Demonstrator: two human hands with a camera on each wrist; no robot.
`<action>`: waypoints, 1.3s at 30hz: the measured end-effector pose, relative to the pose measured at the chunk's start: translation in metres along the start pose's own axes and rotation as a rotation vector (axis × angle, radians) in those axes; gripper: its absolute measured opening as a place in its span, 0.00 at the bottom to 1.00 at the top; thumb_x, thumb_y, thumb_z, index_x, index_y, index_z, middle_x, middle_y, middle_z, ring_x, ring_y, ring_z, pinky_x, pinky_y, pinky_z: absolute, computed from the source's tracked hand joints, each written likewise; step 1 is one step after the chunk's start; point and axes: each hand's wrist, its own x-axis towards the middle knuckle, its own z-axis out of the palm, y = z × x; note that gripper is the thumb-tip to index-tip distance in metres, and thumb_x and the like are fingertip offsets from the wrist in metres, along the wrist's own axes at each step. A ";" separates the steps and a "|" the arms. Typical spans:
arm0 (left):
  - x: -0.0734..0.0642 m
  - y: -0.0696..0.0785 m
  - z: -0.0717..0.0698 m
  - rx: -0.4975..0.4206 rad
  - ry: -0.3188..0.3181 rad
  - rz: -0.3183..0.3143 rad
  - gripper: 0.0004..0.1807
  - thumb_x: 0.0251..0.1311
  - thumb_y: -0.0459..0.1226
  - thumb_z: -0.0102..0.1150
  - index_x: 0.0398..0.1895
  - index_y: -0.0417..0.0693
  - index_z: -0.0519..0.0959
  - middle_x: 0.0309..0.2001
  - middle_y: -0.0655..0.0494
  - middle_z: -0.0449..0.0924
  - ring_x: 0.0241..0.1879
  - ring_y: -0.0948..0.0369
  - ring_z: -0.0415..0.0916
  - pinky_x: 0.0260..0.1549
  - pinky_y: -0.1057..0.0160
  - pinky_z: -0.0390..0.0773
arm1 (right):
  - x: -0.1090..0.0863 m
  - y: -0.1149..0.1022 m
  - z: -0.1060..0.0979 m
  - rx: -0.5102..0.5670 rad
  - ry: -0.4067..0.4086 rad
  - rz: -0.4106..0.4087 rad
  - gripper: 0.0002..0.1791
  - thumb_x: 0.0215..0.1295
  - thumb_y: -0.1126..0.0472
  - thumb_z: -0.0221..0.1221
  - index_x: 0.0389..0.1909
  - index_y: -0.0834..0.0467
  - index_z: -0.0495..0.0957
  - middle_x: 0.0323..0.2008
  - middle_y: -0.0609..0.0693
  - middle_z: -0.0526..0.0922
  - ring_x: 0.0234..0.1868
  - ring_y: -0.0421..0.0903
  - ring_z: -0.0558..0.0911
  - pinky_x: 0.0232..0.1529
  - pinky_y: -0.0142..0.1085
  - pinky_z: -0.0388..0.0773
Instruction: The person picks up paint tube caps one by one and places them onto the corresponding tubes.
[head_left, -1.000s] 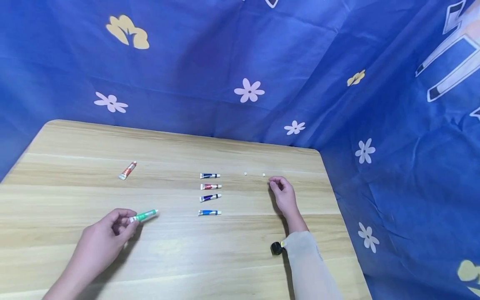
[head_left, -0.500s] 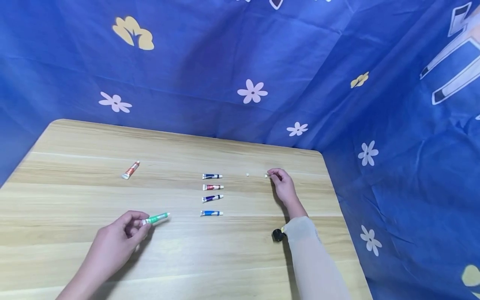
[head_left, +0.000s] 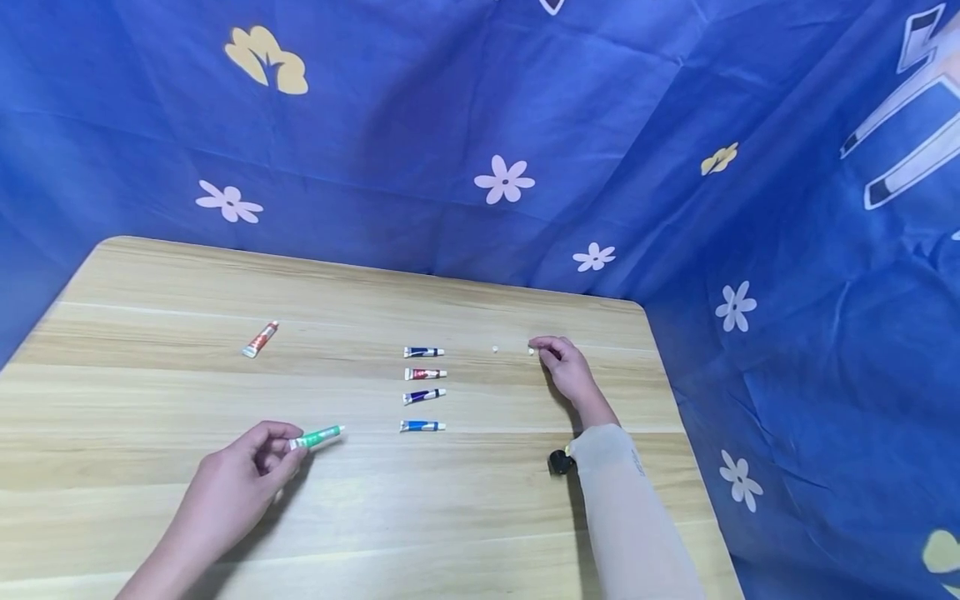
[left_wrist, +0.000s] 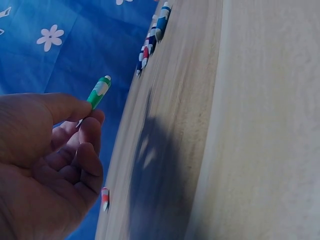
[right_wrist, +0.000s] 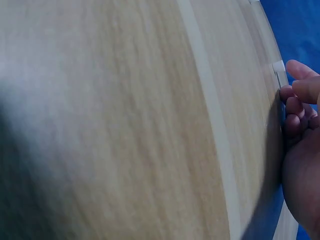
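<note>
Moved rightward, left fingers (head_left: 276, 429) pinch the partly hidden green tube (head_left: 322, 436); parted right fingers (head_left: 546, 342) sit by a cap (head_left: 531, 352), contact unclear.

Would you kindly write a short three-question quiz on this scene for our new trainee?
1. Which hand is holding the green tube?
2. True or false: the row of tubes lying on the table has only two in it.
3. Fill in "nearer to" or "farther from": of the two small white bits, the right hand is beside the one ____ the row.

Key: 1. The left hand. 2. False; there are four. 3. Farther from.
</note>
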 end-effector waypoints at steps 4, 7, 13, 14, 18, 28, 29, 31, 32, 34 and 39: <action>0.000 0.001 0.000 0.001 0.000 0.001 0.10 0.71 0.40 0.70 0.52 0.49 0.84 0.29 0.62 0.80 0.22 0.72 0.65 0.22 0.67 0.66 | 0.001 -0.001 0.001 -0.007 -0.017 0.004 0.15 0.82 0.62 0.58 0.62 0.51 0.86 0.51 0.53 0.80 0.54 0.48 0.78 0.59 0.40 0.74; 0.000 0.002 0.001 0.004 -0.001 0.008 0.10 0.71 0.40 0.70 0.52 0.49 0.84 0.29 0.63 0.79 0.22 0.72 0.64 0.21 0.67 0.66 | 0.002 -0.002 0.002 -0.023 -0.015 0.007 0.15 0.82 0.60 0.60 0.62 0.50 0.87 0.49 0.50 0.80 0.52 0.46 0.78 0.58 0.39 0.73; 0.000 0.003 0.001 0.001 -0.011 0.010 0.11 0.72 0.40 0.69 0.52 0.47 0.84 0.29 0.62 0.79 0.21 0.72 0.64 0.21 0.67 0.65 | 0.003 -0.003 0.004 -0.080 -0.007 -0.003 0.14 0.83 0.58 0.59 0.62 0.48 0.87 0.49 0.51 0.80 0.49 0.47 0.78 0.54 0.39 0.74; 0.000 0.003 0.001 0.000 -0.014 0.010 0.11 0.72 0.40 0.69 0.52 0.47 0.84 0.29 0.62 0.79 0.21 0.72 0.64 0.20 0.67 0.66 | 0.003 -0.004 0.004 -0.088 -0.006 -0.005 0.14 0.83 0.57 0.59 0.62 0.47 0.87 0.49 0.51 0.80 0.49 0.48 0.78 0.54 0.39 0.74; 0.001 0.003 0.001 -0.003 -0.020 0.008 0.11 0.72 0.40 0.69 0.53 0.47 0.84 0.30 0.62 0.80 0.22 0.72 0.64 0.20 0.67 0.66 | 0.003 -0.006 0.005 -0.115 0.008 -0.018 0.14 0.82 0.56 0.60 0.61 0.47 0.87 0.49 0.52 0.81 0.49 0.48 0.79 0.55 0.41 0.75; 0.003 0.003 0.001 -0.004 -0.014 0.012 0.11 0.71 0.40 0.70 0.52 0.48 0.84 0.29 0.62 0.81 0.22 0.72 0.65 0.21 0.67 0.67 | 0.006 -0.007 0.009 -0.123 0.040 -0.031 0.12 0.77 0.60 0.65 0.57 0.50 0.90 0.43 0.49 0.79 0.42 0.42 0.76 0.45 0.32 0.73; 0.003 0.003 0.002 -0.004 -0.015 0.012 0.11 0.71 0.39 0.70 0.52 0.48 0.84 0.29 0.62 0.81 0.22 0.72 0.65 0.21 0.67 0.67 | 0.006 -0.007 0.010 -0.120 0.045 -0.029 0.12 0.78 0.60 0.65 0.57 0.50 0.90 0.43 0.49 0.79 0.42 0.43 0.76 0.45 0.32 0.73; 0.003 0.004 0.002 -0.004 -0.014 0.014 0.11 0.71 0.39 0.70 0.52 0.48 0.84 0.29 0.62 0.81 0.22 0.72 0.65 0.21 0.67 0.67 | 0.006 -0.007 0.010 -0.122 0.052 -0.024 0.11 0.78 0.59 0.65 0.56 0.49 0.90 0.43 0.49 0.80 0.43 0.43 0.77 0.46 0.33 0.74; 0.003 0.004 0.002 -0.003 -0.014 0.015 0.11 0.71 0.39 0.70 0.52 0.48 0.84 0.29 0.62 0.81 0.22 0.72 0.65 0.21 0.67 0.67 | 0.005 -0.007 0.010 -0.121 0.057 -0.019 0.11 0.79 0.58 0.64 0.56 0.49 0.90 0.43 0.49 0.80 0.43 0.43 0.77 0.46 0.33 0.74; 0.003 0.003 0.002 -0.004 -0.021 0.017 0.11 0.72 0.40 0.70 0.53 0.47 0.84 0.29 0.62 0.80 0.22 0.72 0.64 0.21 0.67 0.67 | 0.004 -0.007 0.011 -0.122 0.064 -0.012 0.11 0.79 0.58 0.64 0.55 0.49 0.90 0.44 0.49 0.80 0.44 0.44 0.78 0.47 0.34 0.74; 0.003 0.002 0.003 -0.009 -0.043 0.021 0.11 0.73 0.40 0.68 0.53 0.46 0.84 0.29 0.63 0.79 0.21 0.72 0.63 0.21 0.67 0.66 | 0.000 -0.005 0.010 -0.122 0.080 -0.002 0.10 0.77 0.60 0.66 0.53 0.50 0.91 0.42 0.50 0.80 0.42 0.44 0.77 0.47 0.34 0.74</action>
